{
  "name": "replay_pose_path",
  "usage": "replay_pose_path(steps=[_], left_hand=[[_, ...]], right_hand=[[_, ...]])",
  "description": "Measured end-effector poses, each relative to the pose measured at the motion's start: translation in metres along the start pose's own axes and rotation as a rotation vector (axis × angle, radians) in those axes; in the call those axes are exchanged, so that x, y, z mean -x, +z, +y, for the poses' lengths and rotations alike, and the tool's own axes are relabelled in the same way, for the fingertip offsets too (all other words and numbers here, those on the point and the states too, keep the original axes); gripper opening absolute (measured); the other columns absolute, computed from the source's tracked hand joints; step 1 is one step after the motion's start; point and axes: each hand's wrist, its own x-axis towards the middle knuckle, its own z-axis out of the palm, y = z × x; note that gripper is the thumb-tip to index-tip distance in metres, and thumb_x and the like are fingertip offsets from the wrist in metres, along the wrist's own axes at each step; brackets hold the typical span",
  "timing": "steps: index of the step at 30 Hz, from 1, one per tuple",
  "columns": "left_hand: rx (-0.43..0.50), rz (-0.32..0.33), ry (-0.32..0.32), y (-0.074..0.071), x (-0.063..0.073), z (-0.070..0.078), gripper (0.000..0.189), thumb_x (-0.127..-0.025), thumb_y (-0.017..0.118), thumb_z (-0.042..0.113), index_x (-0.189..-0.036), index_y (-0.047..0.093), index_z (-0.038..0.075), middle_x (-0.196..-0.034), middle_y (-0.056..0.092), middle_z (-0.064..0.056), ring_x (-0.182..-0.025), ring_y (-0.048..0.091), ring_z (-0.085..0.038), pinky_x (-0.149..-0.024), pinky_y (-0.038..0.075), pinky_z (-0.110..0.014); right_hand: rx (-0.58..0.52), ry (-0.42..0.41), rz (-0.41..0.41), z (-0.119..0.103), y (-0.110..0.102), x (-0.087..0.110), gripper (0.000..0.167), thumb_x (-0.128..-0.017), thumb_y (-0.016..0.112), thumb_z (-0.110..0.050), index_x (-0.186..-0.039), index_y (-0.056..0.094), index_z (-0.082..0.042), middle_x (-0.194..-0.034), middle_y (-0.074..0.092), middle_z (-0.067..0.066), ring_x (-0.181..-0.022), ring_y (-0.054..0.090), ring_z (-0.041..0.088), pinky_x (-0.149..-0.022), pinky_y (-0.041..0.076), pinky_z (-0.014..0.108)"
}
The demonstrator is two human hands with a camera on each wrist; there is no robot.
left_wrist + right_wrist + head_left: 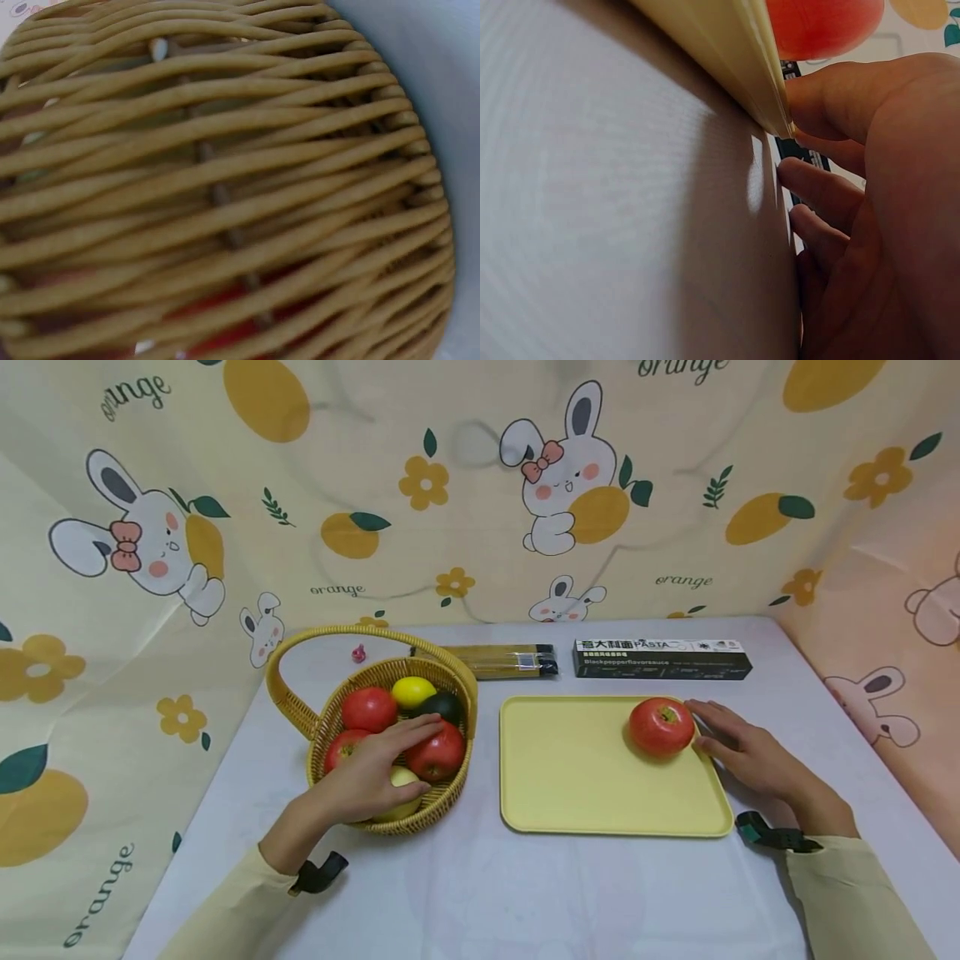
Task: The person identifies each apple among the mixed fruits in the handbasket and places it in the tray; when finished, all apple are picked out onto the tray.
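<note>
My left hand [375,766] reaches over a wicker basket [315,760], its fingers laid over a red apple [438,756] and the thumb stretched out below it. Around it in the basket are other red fruit [370,708], a lemon [413,692], a dark green fruit [442,706] and a pale yellow-green fruit [397,806], partly hidden. My right hand [757,760] rests at the right edge of a yellow tray [570,768], thumb against its rim in the right wrist view. Its fingertips lie beside a round red fruit [660,727] on the tray.
Behind the tray stands a black-and-white pasta box [660,660]. Left of it lies a long packet of spaghetti [502,662], partly behind the basket's arched handle [360,631]. A small pink object [358,653] shows through the handle. Patterned cloth backs the white table [517,893].
</note>
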Motion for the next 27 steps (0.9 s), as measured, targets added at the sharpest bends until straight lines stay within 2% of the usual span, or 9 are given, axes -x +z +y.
replay_pose_path(steps=[5, 11, 17, 22, 26, 27], left_hand=[[-0.055, -0.037, -0.046, 0.0, -0.004, 0.002, 0.081, -0.091, 0.083, 0.017, -0.165, 0.05, 0.017, -0.173, 0.046, -0.006, -0.154, 0.051, -0.038, -0.12, 0.049, -0.065], [-0.123, -0.089, -0.05, -0.005, -0.015, 0.008, 0.074, -0.093, 0.079, 0.014, -0.162, 0.053, 0.013, -0.17, 0.05, -0.011, -0.153, 0.051, -0.041, -0.122, 0.046, -0.066], [-0.139, -0.127, -0.051, -0.011, -0.018, 0.006, 0.068, -0.098, 0.079, 0.017, -0.162, 0.054, 0.015, -0.168, 0.052, -0.012, -0.152, 0.051, -0.041, -0.122, 0.046, -0.065], [-0.099, -0.1, -0.013, -0.013, -0.016, 0.0, 0.065, -0.101, 0.079, 0.022, -0.161, 0.055, 0.016, -0.164, 0.056, -0.01, -0.151, 0.053, -0.037, -0.123, 0.047, -0.062], [-0.023, -0.045, 0.022, -0.014, -0.017, -0.002, 0.062, -0.102, 0.078, 0.026, -0.159, 0.057, 0.014, -0.159, 0.061, -0.009, -0.146, 0.057, -0.034, -0.119, 0.051, -0.06], [-0.012, -0.029, 0.037, -0.012, -0.018, -0.006, 0.061, -0.104, 0.077, 0.029, -0.159, 0.057, 0.014, -0.158, 0.062, -0.009, -0.144, 0.058, -0.032, -0.119, 0.052, -0.056]], right_hand=[[-0.005, -0.003, -0.004, -0.002, 0.001, 0.0, 0.077, -0.111, 0.062, -0.042, -0.176, 0.026, -0.021, -0.176, 0.024, 0.032, -0.16, 0.016, 0.064, -0.112, 0.026, 0.091], [0.005, 0.002, -0.001, -0.002, 0.001, 0.0, 0.076, -0.112, 0.061, -0.043, -0.176, 0.026, -0.022, -0.176, 0.025, 0.032, -0.159, 0.018, 0.065, -0.112, 0.026, 0.091], [-0.001, -0.015, 0.001, -0.002, 0.0, -0.001, 0.076, -0.111, 0.063, -0.042, -0.175, 0.027, -0.02, -0.176, 0.025, 0.032, -0.159, 0.018, 0.065, -0.111, 0.026, 0.092], [-0.006, -0.013, -0.002, -0.003, 0.001, 0.0, 0.077, -0.111, 0.062, -0.043, -0.175, 0.027, -0.02, -0.176, 0.024, 0.032, -0.161, 0.014, 0.064, -0.111, 0.026, 0.092], [-0.004, 0.005, -0.004, -0.003, 0.0, 0.001, 0.078, -0.111, 0.062, -0.044, -0.176, 0.026, -0.02, -0.177, 0.023, 0.032, -0.161, 0.013, 0.063, -0.111, 0.025, 0.092], [-0.002, 0.009, -0.003, -0.003, 0.0, 0.001, 0.078, -0.111, 0.062, -0.044, -0.176, 0.026, -0.02, -0.177, 0.023, 0.032, -0.161, 0.013, 0.064, -0.112, 0.025, 0.092]])
